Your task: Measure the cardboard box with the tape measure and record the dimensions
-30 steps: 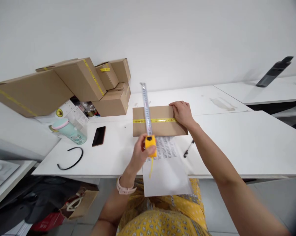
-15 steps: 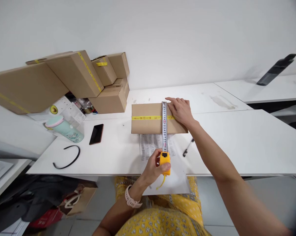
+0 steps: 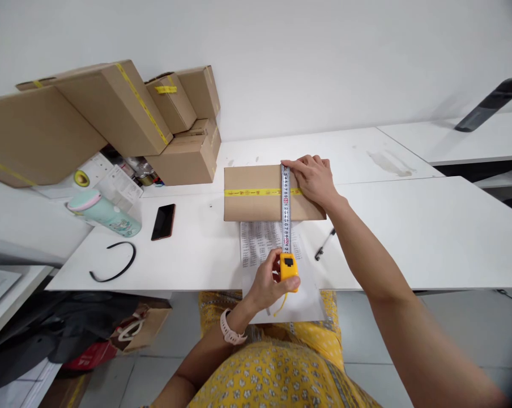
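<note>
My left hand point(image 3: 269, 281) is closed around the yellow case of a tape measure point(image 3: 289, 273) near the table's front edge, thumb on top. The silver blade point(image 3: 286, 215) runs out from the case and lies across a small cardboard box point(image 3: 251, 205) with a yellow tape stripe. At the box's far edge, my right hand point(image 3: 315, 180) holds the blade's end with a finger, while its other fingers bend over that edge and the palm rests on the box. The fingertips there are partly hidden. A printed paper sheet point(image 3: 301, 292) lies under the near side of the box and overhangs the table.
A pen point(image 3: 324, 246) lies right of the sheet. To the left are a phone point(image 3: 163, 222), a black headband-like loop point(image 3: 132, 258) and a mint tumbler point(image 3: 105, 212). Stacked cardboard boxes point(image 3: 183, 161) stand against the wall. A dark bottle-like object point(image 3: 489, 105) is far right.
My right index finger has come down from being stretched out to the blade's end at the box's far edge. The view has shifted slightly; my left hand still holds the case.
</note>
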The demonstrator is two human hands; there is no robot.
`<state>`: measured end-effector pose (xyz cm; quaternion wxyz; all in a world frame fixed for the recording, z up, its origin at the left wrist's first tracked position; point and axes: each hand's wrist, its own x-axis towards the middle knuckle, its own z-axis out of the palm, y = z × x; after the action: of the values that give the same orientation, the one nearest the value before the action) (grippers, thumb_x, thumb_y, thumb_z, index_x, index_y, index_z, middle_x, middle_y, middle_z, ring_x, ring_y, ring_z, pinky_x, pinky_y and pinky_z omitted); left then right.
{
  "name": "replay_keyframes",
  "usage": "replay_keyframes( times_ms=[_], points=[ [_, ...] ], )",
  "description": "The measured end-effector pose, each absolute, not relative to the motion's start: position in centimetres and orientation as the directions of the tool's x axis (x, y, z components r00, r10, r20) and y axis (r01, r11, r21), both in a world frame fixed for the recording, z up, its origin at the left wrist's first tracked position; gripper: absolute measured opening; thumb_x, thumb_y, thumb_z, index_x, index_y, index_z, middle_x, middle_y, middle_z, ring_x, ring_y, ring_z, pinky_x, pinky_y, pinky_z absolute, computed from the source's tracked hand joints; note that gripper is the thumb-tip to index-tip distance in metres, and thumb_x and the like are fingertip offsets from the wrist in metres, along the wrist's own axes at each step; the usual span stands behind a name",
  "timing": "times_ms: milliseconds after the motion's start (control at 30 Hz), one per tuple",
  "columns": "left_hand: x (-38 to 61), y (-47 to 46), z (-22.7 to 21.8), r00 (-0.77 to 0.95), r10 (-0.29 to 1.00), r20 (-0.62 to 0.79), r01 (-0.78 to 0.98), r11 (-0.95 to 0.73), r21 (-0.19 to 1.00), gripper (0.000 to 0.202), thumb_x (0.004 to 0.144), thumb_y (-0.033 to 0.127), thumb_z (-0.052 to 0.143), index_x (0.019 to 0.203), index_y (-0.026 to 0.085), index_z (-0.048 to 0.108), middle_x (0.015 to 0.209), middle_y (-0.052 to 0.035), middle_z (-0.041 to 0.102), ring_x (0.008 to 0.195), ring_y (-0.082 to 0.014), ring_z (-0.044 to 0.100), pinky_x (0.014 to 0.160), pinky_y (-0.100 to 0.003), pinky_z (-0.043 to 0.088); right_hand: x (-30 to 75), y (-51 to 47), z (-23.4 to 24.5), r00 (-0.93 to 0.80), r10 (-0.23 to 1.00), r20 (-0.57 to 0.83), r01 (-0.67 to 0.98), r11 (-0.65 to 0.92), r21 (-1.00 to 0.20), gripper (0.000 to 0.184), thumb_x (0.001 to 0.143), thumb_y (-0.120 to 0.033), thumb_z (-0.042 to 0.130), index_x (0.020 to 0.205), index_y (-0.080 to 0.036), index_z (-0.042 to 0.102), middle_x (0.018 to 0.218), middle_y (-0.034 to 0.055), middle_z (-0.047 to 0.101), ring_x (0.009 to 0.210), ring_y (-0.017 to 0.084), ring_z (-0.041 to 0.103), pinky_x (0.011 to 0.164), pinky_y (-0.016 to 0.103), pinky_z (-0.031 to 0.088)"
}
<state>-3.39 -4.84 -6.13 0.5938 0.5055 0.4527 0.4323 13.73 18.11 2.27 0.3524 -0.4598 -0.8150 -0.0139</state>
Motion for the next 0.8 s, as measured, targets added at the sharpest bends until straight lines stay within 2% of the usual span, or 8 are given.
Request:
replay_keyframes(
  times_ms=[200,300,400,500,633,700,800],
  points=[
    [-3.3,-5.0,-6.3,0.210,0.972,-0.106,-0.024,0.114,0.993,0.062,0.072,0.050,0.082,0.122,0.023,0.056,0.108,-0.0069,0.068,0.090,-0.0208,0.062,0.068,-0.029,0.051,13.6,17.8,2.2,-0.314,0.748,0.584,0.794,0.544,-0.271,0.055,0.109,-0.046,0.021,0.138,-0.036,0.067,0.112,0.0110,0.067,0.103,0.031,0.053,0.095,0.051,0.036],
    [-3.6,-5.8,-6.9,0.210,0.978,-0.018,-0.018,0.023,1.000,0.065,0.071,0.051,0.081,0.124,0.022,0.054,0.112,-0.0079,0.068,0.092,-0.0222,0.064,0.078,-0.034,0.053,13.8,17.8,2.0,-0.298,0.747,0.594,0.826,0.514,-0.232,0.057,0.107,-0.056,0.024,0.139,-0.032,0.063,0.113,0.0115,0.066,0.107,0.032,0.052,0.098,0.052,0.036],
    [-4.7,-7.4,-8.6,0.215,0.973,0.087,0.079,-0.106,0.991,0.076,0.066,0.050,0.084,0.129,0.021,0.052,0.115,-0.0097,0.068,0.099,-0.0264,0.065,0.090,-0.042,0.053,13.8,17.6,1.7,-0.290,0.748,0.597,0.855,0.483,-0.189,0.061,0.104,-0.065,0.028,0.134,-0.027,0.064,0.115,0.0122,0.066,0.110,0.033,0.051,0.100,0.053,0.036],
    [-6.4,-9.1,-11.1,0.211,0.975,0.063,0.222,-0.111,0.969,0.082,0.066,0.050,0.082,0.135,0.020,0.050,0.125,-0.0131,0.066,0.113,-0.0323,0.064,0.102,-0.051,0.051,13.5,16.4,1.4,-0.298,0.737,0.607,0.864,0.479,-0.157,0.062,0.102,-0.070,0.030,0.131,-0.026,0.063,0.117,0.0123,0.065,0.113,0.034,0.051,0.101,0.053,0.036],
    [-8.1,-10.6,-13.3,0.213,0.976,0.035,0.393,-0.119,0.912,0.086,0.061,0.051,0.084,0.134,0.021,0.051,0.133,-0.0152,0.063,0.139,-0.0425,0.051,0.116,-0.061,0.041,13.4,13.4,0.3,-0.278,0.718,0.638,0.865,0.476,-0.159,0.059,0.101,-0.069,0.036,0.132,-0.027,0.062,0.123,0.0124,0.064,0.117,0.035,0.051,0.103,0.054,0.034],
    [-8.5,-10.8,-13.6,0.255,0.966,0.043,0.442,-0.156,0.883,0.085,0.061,0.051,0.084,0.134,0.021,0.051,0.129,-0.0139,0.065,0.142,-0.0429,0.049,0.120,-0.062,0.037,13.6,11.5,-0.7,-0.261,0.711,0.653,0.866,0.472,-0.168,0.055,0.101,-0.065,0.038,0.132,-0.027,0.062,0.126,0.0125,0.063,0.119,0.035,0.052,0.104,0.055,0.032],
    [-8.7,-10.8,-13.7,0.302,0.952,0.055,0.480,-0.202,0.853,0.083,0.062,0.048,0.084,0.134,0.022,0.052,0.122,-0.0115,0.068,0.139,-0.0408,0.054,0.121,-0.060,0.037,14.2,8.8,-3.2,-0.215,0.697,0.684,0.868,0.457,-0.193,0.053,0.099,-0.062,0.041,0.134,-0.027,0.062,0.128,0.0127,0.063,0.121,0.036,0.053,0.105,0.057,0.032]
  ],
)
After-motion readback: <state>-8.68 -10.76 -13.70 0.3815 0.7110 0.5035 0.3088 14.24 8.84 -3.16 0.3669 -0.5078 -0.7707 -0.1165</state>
